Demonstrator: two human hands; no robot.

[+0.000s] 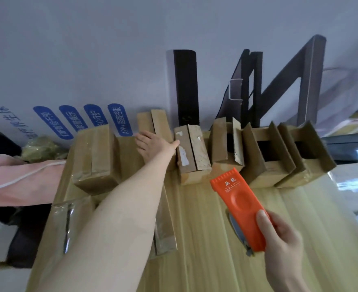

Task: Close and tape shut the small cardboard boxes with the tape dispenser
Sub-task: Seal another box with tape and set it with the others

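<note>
Over the pale wooden table (205,239), the left hand (152,144), fingers spread, touches 1 small cardboard box (191,152) (flaps down); the right hand (283,243) pinches an orange plastic tape dispenser (239,213).

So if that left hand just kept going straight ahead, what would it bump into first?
Most likely the box with raised flaps just beyond the left hand, near the wall. The closed box sits right beside its thumb, but off to the side. Depth is hard to judge.
</note>
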